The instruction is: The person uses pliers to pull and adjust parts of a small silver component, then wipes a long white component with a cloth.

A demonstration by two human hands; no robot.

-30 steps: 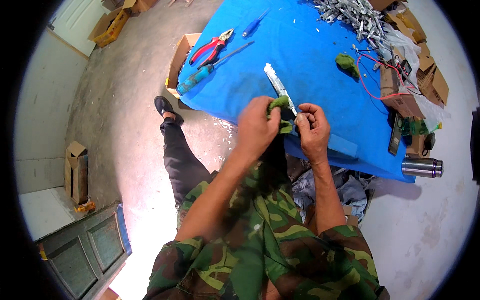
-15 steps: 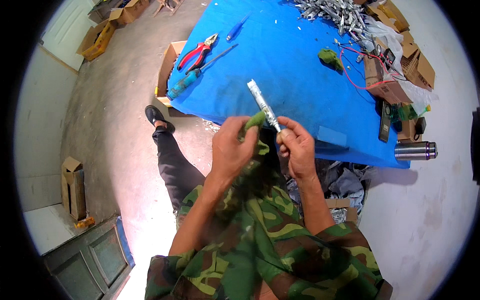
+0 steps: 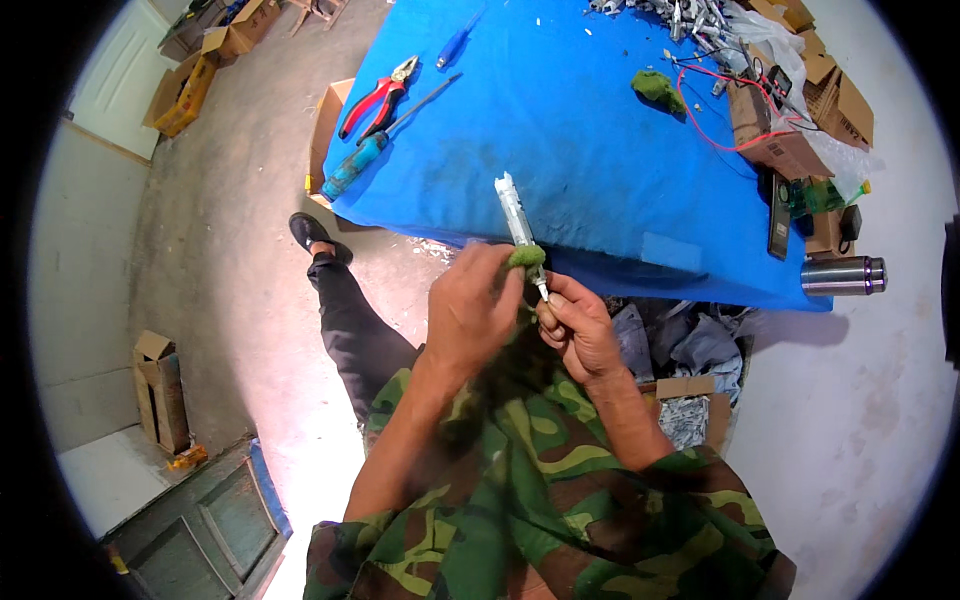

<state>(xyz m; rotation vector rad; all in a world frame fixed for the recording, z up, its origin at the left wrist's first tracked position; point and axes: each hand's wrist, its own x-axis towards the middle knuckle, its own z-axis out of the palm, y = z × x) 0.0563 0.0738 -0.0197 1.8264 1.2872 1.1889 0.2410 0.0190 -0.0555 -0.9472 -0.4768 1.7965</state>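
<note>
A slim, silver-white stick-shaped part [image 3: 514,212] with a narrow lower end stands tilted in front of me, its upper end over the table's near edge. My right hand [image 3: 582,330] pinches that narrow end between thumb and fingers. In my left hand [image 3: 468,305] is a green cloth [image 3: 527,257], closed in the fingers and lying against the lower part of the stick. Some of the cloth is hidden behind my fingers.
The blue-covered table [image 3: 590,160] holds red-handled pliers [image 3: 380,98], a teal-handled screwdriver [image 3: 358,165], a blue pen-like tool [image 3: 455,45], another green cloth [image 3: 655,88] and a pile of silver parts [image 3: 690,22]. A steel flask [image 3: 843,276] lies at the right corner.
The green cloth in my left hand has come onto the lower part of the stick. My right hand has dropped slightly, and the view has shifted a little.
</note>
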